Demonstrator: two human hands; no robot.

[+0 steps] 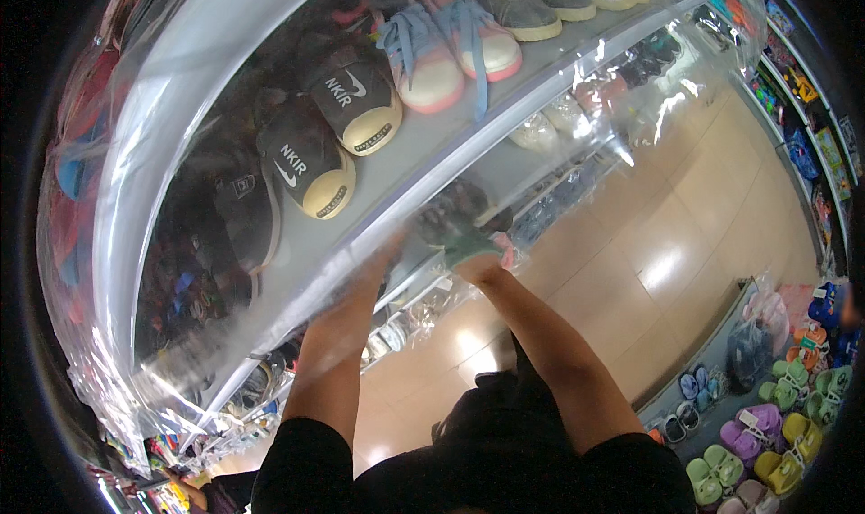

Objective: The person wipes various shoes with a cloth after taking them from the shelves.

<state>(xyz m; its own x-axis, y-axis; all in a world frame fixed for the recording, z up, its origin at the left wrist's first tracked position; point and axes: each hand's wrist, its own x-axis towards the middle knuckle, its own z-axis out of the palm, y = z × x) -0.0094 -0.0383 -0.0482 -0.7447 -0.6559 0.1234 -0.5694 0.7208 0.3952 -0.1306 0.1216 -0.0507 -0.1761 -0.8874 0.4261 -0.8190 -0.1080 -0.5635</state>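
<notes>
Both my forearms reach forward to a shoe rack draped in clear plastic sheeting. My left hand (394,245) is blurred behind the plastic, under the front edge of the upper shelf (378,227); its fingers are hidden. Around my right hand (481,265) lies a dark green item (466,244), with something pink (504,246) beside it; whether the fingers grip either cannot be told. Dark shoes (453,206) sit just beyond the hands on a lower shelf. Above, the upper shelf holds black slides (307,169) and pink-and-white sneakers with blue laces (432,75).
Grey canvas shoes (527,14) stand further along the shelf. Tiled floor (649,244) lies to the right. Colourful clogs (750,426) fill a low display at lower right, and stocked shelves (804,108) line the far right. Another person's arm (189,490) shows at lower left.
</notes>
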